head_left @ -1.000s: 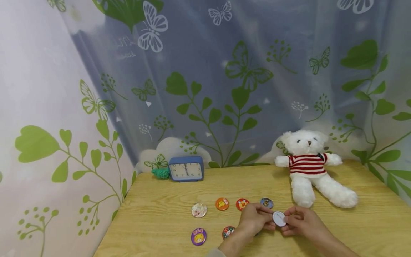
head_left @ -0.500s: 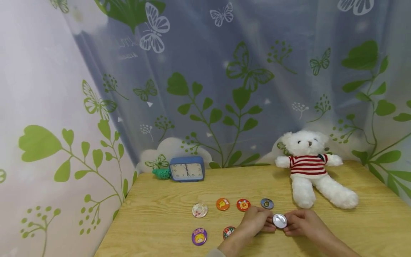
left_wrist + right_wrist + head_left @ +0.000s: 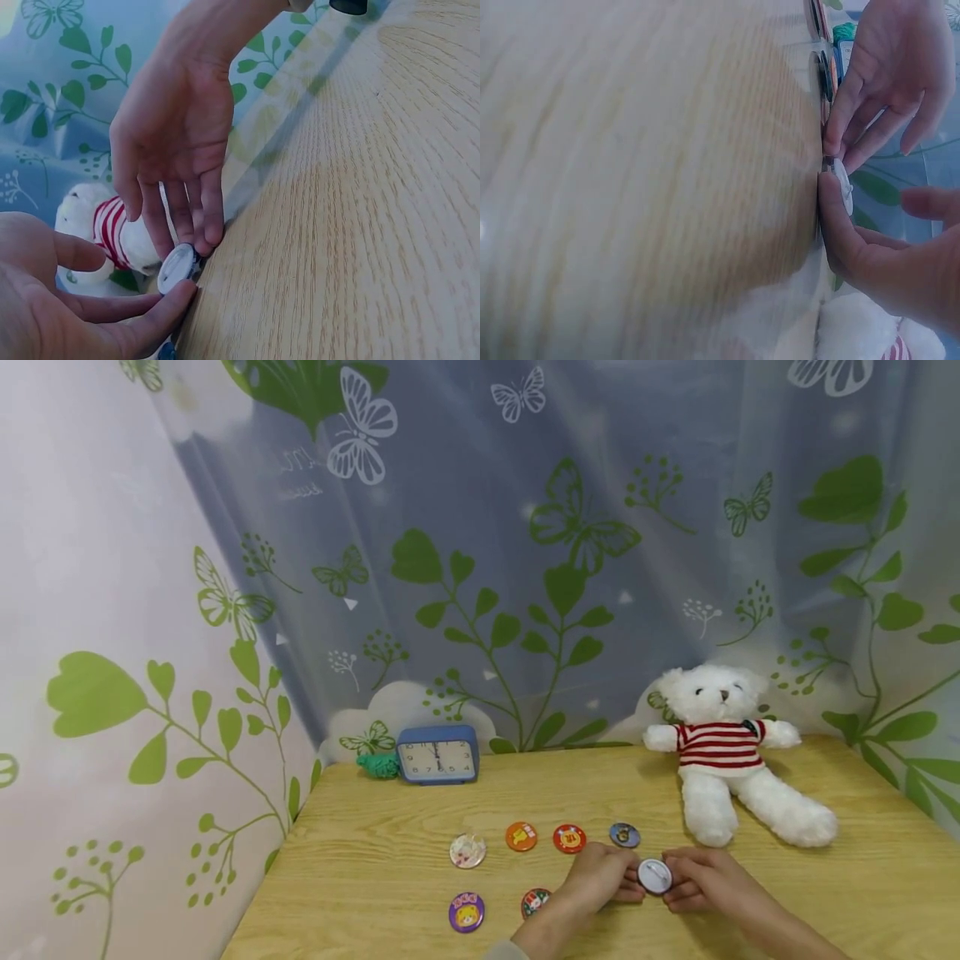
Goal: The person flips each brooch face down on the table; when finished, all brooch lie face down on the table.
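Note:
A round pin badge (image 3: 655, 877), white back and metal pin facing up, is held low over the table between the fingertips of both hands. My left hand (image 3: 600, 878) touches its left edge with nearly straight fingers, and the left thumb stands off it in the left wrist view. From the other side my right hand (image 3: 708, 878) meets the badge's right edge, fingers extended. Its thumb is raised clear of the badge (image 3: 844, 187) in the right wrist view. The front of the badge is hidden. A red-rimmed rabbit badge (image 3: 535, 903) lies partly behind the left forearm.
Several badges lie face up: a pale one (image 3: 468, 851), an orange one (image 3: 521, 837), a red one (image 3: 569, 838), a blue one (image 3: 625, 835) and a purple bear one (image 3: 467, 912). A blue clock (image 3: 438, 755), green object (image 3: 379, 766) and white teddy bear (image 3: 722, 760) stand behind.
Earlier the thumbs and fingers were bent in at the badge's edges; now the fingers are straighter and the thumbs stand off it. The badge has tilted slightly and its pin line has turned.

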The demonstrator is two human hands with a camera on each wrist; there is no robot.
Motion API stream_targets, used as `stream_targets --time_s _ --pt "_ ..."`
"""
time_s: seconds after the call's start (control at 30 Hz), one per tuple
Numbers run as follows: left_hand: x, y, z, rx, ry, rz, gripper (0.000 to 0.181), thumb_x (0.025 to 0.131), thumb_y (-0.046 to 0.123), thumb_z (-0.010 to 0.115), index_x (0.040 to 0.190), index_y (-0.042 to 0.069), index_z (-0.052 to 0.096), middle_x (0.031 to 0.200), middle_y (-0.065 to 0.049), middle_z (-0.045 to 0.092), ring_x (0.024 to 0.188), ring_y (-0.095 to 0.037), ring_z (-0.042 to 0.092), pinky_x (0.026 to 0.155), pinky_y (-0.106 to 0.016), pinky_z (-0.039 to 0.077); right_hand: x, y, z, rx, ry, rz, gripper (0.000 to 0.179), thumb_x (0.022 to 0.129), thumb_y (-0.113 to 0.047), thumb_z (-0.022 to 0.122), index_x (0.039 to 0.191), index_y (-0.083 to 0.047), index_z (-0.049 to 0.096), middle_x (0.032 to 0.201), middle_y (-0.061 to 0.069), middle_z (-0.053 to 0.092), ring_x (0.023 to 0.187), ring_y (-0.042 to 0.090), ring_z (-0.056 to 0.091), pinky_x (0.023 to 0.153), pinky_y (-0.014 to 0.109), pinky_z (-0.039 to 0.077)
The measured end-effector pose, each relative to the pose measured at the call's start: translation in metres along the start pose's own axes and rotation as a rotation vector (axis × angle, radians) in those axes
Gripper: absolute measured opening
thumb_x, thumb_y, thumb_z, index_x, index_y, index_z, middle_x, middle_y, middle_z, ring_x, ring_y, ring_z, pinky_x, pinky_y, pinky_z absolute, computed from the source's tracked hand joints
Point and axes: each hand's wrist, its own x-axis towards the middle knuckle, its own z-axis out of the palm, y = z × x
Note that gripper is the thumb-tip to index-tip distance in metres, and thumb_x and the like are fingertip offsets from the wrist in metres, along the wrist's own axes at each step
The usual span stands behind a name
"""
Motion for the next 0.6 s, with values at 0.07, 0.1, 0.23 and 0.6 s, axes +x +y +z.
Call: stream_targets --time_s 0.07,0.1,0.23,0.6 --pt "-0.0003 0.0000 0.0004 0.001 -0.002 0.004 0.019 0.092 0.007 0.060 0.092 -0.006 0.073 0.079 -0.009 0.070 0.059 -0.007 0.060 0.069 -0.028 0.065 -0.0006 -0.0004 -0.0005 -0.004 -0.010 -0.009 0.050 0.107 -0.005 0.038 0.133 0.036 0.028 0.096 0.008 0.074 0.081 0.012 0.073 0.077 0.032 0.065" --pt "-0.0006 0.0002 0.0006 0.000 -0.003 0.007 0.019 0.092 0.007 0.060 0.091 -0.006 0.073 0.079 -0.008 0.070 0.060 -0.007 0.060 0.069 -0.028 0.065 -0.0007 -0.0007 -0.0010 -0.001 -0.015 -0.005 0.049 0.107 -0.005 0.037 0.131 0.036 0.031 0.097 0.008 0.073 0.081 0.012 0.073 0.077 0.032 0.065" --pt "-0.0023 0.0006 0.0014 0.005 -0.006 0.017 0.018 0.091 0.008 0.061 0.091 -0.005 0.073 0.077 -0.006 0.068 0.060 -0.008 0.060 0.069 -0.027 0.065 -0.0016 -0.0023 -0.0020 0.007 -0.021 0.028 0.047 0.108 -0.007 0.037 0.128 0.035 0.039 0.098 0.004 0.073 0.084 0.011 0.073 0.079 0.031 0.064" --pt "-0.0058 0.0020 0.0010 0.011 -0.008 0.038 0.019 0.090 0.008 0.060 0.091 -0.005 0.073 0.077 -0.003 0.064 0.062 -0.008 0.059 0.069 -0.026 0.064 -0.0025 -0.0057 -0.0019 -0.085 0.028 0.033 0.047 0.108 -0.010 0.039 0.127 0.033 0.045 0.110 0.018 0.073 0.089 0.011 0.072 0.081 0.032 0.064"
